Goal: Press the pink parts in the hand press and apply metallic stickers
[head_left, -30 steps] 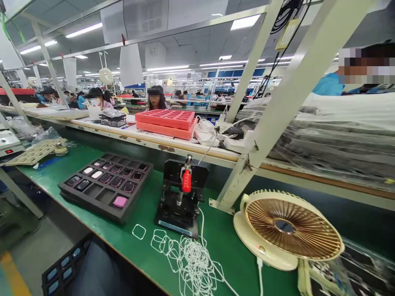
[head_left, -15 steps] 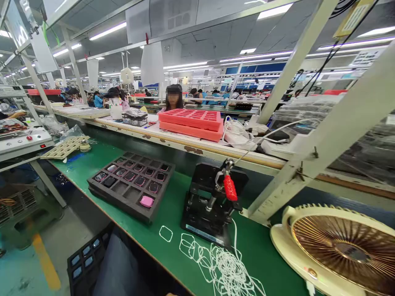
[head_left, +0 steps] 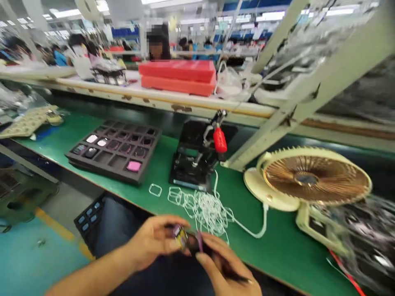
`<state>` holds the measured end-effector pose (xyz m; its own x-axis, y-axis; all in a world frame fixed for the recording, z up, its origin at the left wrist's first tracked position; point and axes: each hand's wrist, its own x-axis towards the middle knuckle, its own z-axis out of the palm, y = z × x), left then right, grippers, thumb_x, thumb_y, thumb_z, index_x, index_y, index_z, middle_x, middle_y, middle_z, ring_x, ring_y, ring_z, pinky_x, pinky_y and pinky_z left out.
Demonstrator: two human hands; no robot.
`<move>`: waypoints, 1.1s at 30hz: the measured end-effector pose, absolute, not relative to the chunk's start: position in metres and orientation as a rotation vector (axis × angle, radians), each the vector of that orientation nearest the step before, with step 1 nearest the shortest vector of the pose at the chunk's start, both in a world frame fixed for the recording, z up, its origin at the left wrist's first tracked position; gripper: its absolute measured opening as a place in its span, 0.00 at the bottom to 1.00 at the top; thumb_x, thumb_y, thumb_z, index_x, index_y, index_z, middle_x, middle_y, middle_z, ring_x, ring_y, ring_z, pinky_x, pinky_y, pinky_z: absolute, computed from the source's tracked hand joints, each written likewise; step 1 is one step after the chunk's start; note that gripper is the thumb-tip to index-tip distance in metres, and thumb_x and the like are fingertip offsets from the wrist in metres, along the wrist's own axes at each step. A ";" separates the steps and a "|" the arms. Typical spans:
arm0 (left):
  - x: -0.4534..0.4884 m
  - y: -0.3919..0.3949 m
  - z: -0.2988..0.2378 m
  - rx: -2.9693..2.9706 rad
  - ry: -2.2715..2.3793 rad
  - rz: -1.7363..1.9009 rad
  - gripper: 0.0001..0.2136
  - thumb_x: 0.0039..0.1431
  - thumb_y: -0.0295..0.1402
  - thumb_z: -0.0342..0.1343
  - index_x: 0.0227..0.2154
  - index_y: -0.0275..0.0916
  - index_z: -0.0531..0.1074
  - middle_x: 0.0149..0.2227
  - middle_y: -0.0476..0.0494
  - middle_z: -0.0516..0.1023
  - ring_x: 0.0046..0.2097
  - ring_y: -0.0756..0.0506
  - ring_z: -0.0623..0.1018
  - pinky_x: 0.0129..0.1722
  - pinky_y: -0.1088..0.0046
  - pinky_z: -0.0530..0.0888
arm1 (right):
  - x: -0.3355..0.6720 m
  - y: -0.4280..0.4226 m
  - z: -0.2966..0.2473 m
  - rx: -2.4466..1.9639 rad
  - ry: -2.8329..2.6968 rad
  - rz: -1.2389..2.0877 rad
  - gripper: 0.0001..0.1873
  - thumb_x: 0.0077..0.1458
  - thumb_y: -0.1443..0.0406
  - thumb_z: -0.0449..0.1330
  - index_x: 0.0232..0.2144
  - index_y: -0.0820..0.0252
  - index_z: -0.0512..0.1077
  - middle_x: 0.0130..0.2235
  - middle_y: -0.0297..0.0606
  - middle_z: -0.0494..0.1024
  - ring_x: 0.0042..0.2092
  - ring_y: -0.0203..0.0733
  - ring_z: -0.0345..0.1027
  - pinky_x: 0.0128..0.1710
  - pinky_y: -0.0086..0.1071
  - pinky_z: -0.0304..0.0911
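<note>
Near the bench's front edge, my left hand (head_left: pixel 154 240) grips a small electronic part (head_left: pixel 181 236) with purple and yellow on it; it looks like part of a smartwatch. Facing it, my right hand (head_left: pixel 226 265) pinches a purple-edged piece (head_left: pixel 200 241), like a watch case. A dark span lies between the two pieces; blur hides whether they are joined. Just beyond my hands lies a heap of thin white rounded-square rings (head_left: pixel 211 209), with one single ring (head_left: pixel 155 190) to its left.
A dark foam tray (head_left: pixel 105 158) with watch-like pieces, one pink, lies left. A black clamp press (head_left: pixel 191 164) with a red handle (head_left: pixel 219 139) stands behind the rings. A fan (head_left: pixel 314 174) is at right. Red foam trays (head_left: pixel 177 78) sit on the shelf.
Both my hands have come into view at the bottom, holding the small parts. The view has tilted down, so the bench things appear higher.
</note>
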<state>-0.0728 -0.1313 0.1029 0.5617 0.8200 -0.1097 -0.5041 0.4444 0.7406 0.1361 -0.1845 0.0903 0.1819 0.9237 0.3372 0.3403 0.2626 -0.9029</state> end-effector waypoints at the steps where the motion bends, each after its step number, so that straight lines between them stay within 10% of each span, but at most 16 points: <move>1: -0.074 -0.130 0.106 0.711 0.510 0.874 0.24 0.52 0.35 0.76 0.53 0.42 0.83 0.53 0.34 0.83 0.46 0.41 0.84 0.51 0.62 0.80 | 0.133 -0.189 0.091 -1.264 -1.412 0.590 0.10 0.62 0.58 0.73 0.47 0.43 0.83 0.46 0.41 0.85 0.46 0.54 0.83 0.39 0.41 0.82; 26: -0.071 -0.121 0.108 0.886 0.645 0.997 0.25 0.40 0.30 0.83 0.45 0.45 0.88 0.50 0.36 0.81 0.50 0.38 0.83 0.49 0.61 0.84 | 0.121 -0.183 0.095 -1.113 -1.833 0.208 0.29 0.68 0.71 0.64 0.67 0.44 0.73 0.61 0.45 0.79 0.40 0.42 0.82 0.34 0.32 0.77; 33: -0.055 -0.135 0.109 0.862 0.790 1.048 0.22 0.59 0.40 0.73 0.57 0.47 0.82 0.59 0.37 0.79 0.55 0.38 0.82 0.57 0.62 0.80 | 0.110 -0.178 0.089 -1.201 -1.854 0.032 0.21 0.70 0.72 0.61 0.62 0.53 0.75 0.61 0.49 0.78 0.46 0.44 0.82 0.39 0.33 0.77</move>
<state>-0.0552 -0.1351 0.1089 0.3016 0.9436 -0.1366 -0.3913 0.2531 0.8848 0.1101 -0.1777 0.0886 -0.1243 0.7399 0.6611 0.7164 0.5279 -0.4562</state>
